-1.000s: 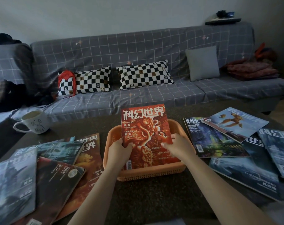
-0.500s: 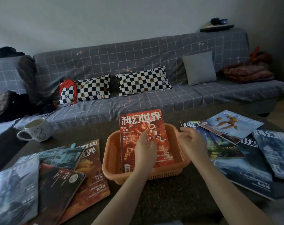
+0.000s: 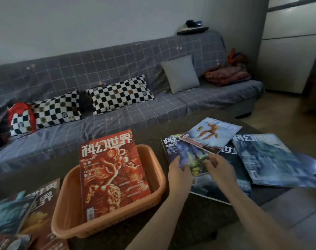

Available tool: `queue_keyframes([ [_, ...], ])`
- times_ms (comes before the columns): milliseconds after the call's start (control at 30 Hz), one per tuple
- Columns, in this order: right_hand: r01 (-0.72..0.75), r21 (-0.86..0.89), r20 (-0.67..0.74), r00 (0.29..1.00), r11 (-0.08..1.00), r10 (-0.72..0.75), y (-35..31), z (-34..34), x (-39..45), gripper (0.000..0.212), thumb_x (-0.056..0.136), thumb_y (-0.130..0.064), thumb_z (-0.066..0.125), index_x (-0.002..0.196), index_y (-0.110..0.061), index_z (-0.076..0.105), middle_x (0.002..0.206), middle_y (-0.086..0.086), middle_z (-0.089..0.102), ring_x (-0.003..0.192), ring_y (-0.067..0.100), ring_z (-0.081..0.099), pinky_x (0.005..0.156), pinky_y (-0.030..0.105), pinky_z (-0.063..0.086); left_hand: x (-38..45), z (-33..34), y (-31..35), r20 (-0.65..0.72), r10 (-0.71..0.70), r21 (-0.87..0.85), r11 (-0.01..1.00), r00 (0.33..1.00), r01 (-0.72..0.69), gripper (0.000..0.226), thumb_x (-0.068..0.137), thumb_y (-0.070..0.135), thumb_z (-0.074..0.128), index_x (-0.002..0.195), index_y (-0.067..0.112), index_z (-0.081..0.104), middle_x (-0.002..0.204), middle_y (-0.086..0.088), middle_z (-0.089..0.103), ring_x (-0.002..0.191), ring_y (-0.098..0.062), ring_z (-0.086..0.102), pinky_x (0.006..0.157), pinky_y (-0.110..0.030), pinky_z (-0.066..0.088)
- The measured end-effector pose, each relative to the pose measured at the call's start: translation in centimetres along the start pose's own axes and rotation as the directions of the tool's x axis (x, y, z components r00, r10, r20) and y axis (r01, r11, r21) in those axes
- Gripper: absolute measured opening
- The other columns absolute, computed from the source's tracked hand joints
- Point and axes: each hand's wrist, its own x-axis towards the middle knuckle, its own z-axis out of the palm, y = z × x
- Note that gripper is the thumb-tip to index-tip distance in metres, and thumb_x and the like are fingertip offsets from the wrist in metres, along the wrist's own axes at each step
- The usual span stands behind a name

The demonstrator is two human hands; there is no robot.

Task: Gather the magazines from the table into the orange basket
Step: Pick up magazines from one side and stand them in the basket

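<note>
With the red magazine [image 3: 111,175] propped in the orange basket [image 3: 67,221], my left hand [image 3: 179,173] and right hand [image 3: 219,167] grip the purple magazine [image 3: 186,154] on the worktop [image 3: 150,134], apparently to lift it next.

A: That rectangular orange plastic basket [image 3: 154,170] has slotted walls and a dull, matt finish.

B: The red paper magazine with the lion cover [image 3: 111,175] in it looks smooth and slightly glossy.

A: The pale blue paper magazine [image 3: 272,159] catches a sheen at its corner.

B: The dark tabletop [image 3: 180,230] seems speckled and matt; the grey checked cloth sofa cover [image 3: 153,112] looks soft.
</note>
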Motion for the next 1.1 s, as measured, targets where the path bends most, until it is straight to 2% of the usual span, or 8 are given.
queue_keyframes([
  [100,-0.030,-0.166,0.005,0.999,0.986,0.031,2.5,-0.2,1.8,0.043,0.089,-0.044,0.055,0.123,-0.017,0.059,0.120,0.006,0.063,0.108,0.027,0.057,0.089,0.036,0.049,1.6,1.4,-1.1,-0.068,-0.064,0.022,0.998,0.996,0.066,0.049,0.097,0.020,0.048,0.144,0.025,0.038,0.143,0.002,0.045,0.118,-0.015,0.055,0.097,-0.033,0.050],
  [300,-0.026,-0.255,0.033,0.999,0.967,0.036,4.2,0.5,4.0,0.041,0.090,-0.045,0.054,0.113,-0.012,0.062,0.106,0.008,0.066,0.107,0.027,0.054,0.098,0.038,0.031,4.5,2.5,-2.8,-0.166,-0.139,0.076,0.985,0.976,0.153,0.057,0.092,0.028,0.058,0.145,0.020,0.039,0.147,-0.006,0.045,0.131,-0.024,0.048,0.108,-0.044,0.041],
  [500,-0.080,-0.247,-0.023,0.997,0.966,0.077,4.8,1.3,4.4,0.051,0.086,-0.047,0.058,0.123,-0.013,0.058,0.118,0.015,0.058,0.116,0.032,0.045,0.096,0.038,0.035,6.2,2.9,-2.8,-0.226,-0.237,0.092,0.960,0.945,0.263,0.050,0.079,0.033,0.072,0.121,0.011,0.058,0.121,-0.009,0.063,0.109,-0.026,0.062,0.096,-0.043,0.051],
  [667,-0.090,-0.210,-0.042,0.996,0.974,0.083,4.8,1.2,4.2,0.053,0.085,-0.046,0.061,0.127,-0.013,0.056,0.121,0.016,0.056,0.117,0.032,0.043,0.098,0.037,0.035,6.5,3.3,-3.3,-0.260,-0.229,0.134,0.954,0.938,0.270,0.065,0.077,0.039,0.072,0.133,0.011,0.053,0.130,-0.012,0.056,0.124,-0.029,0.052,0.105,-0.044,0.042],
  [767,-0.100,-0.186,-0.059,0.994,0.977,0.091,4.8,1.4,4.1,0.056,0.083,-0.047,0.063,0.128,-0.014,0.055,0.122,0.015,0.056,0.118,0.032,0.042,0.098,0.037,0.034,6.9,3.4,-4.4,-0.259,-0.205,0.039,0.974,0.944,0.222,0.063,0.067,0.045,0.072,0.123,0.019,0.059,0.123,-0.007,0.062,0.118,-0.026,0.058,0.100,-0.045,0.047],
  [900,-0.125,-0.140,-0.069,0.991,0.982,0.116,4.9,1.5,4.0,0.057,0.083,-0.045,0.063,0.130,-0.014,0.055,0.122,0.016,0.055,0.117,0.032,0.042,0.097,0.036,0.035,6.8,3.4,-3.6,-0.225,-0.268,-0.208,0.953,0.937,0.222,0.071,0.081,0.028,0.074,0.142,0.013,0.043,0.141,-0.007,0.051,0.129,-0.027,0.050,0.110,-0.043,0.039],
  [1000,-0.120,-0.116,-0.073,0.991,0.986,0.112,4.8,1.3,3.8,0.056,0.084,-0.043,0.064,0.130,-0.014,0.055,0.122,0.016,0.055,0.117,0.032,0.043,0.098,0.036,0.036,6.9,3.6,-3.6,-0.118,-0.330,-0.414,0.874,0.936,0.256,0.043,0.084,0.015,0.072,0.125,0.011,0.058,0.119,-0.011,0.067,0.103,-0.025,0.066,0.094,-0.042,0.053],
  [1100,-0.140,-0.116,-0.071,0.989,0.983,0.132,4.8,1.1,3.6,0.056,0.083,-0.044,0.064,0.129,-0.013,0.055,0.121,0.016,0.056,0.116,0.031,0.044,0.096,0.037,0.038,6.4,3.5,-2.9,0.007,-0.362,-0.566,0.767,0.932,0.302,0.039,0.091,0.006,0.063,0.127,0.015,0.050,0.119,-0.013,0.062,0.102,-0.032,0.067,0.070,-0.041,0.061],
])
